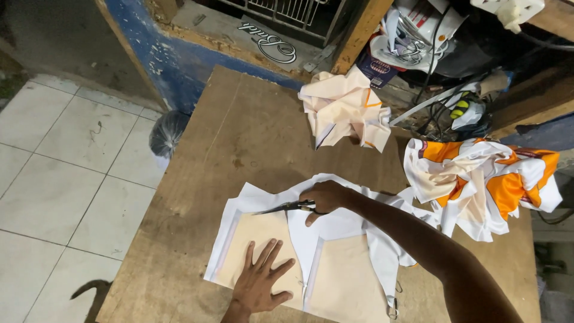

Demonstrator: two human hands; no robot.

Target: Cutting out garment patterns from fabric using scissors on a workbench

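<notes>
A flat sheet of white fabric printed with beige panels [341, 281] lies on the wooden table [239, 137]. My left hand [261, 281] presses flat on the left beige panel, fingers spread. My right hand [326, 197] grips a pair of scissors [281, 208] whose blades point left over the fabric's upper edge, just above the left panel.
A crumpled beige and white cloth [344, 107] sits at the table's far edge. A bunched orange and white cloth [484, 179] lies at the right. Cables and clutter [442, 72] crowd the back right. A tied plastic bag [166, 133] sits on the tiled floor to the left.
</notes>
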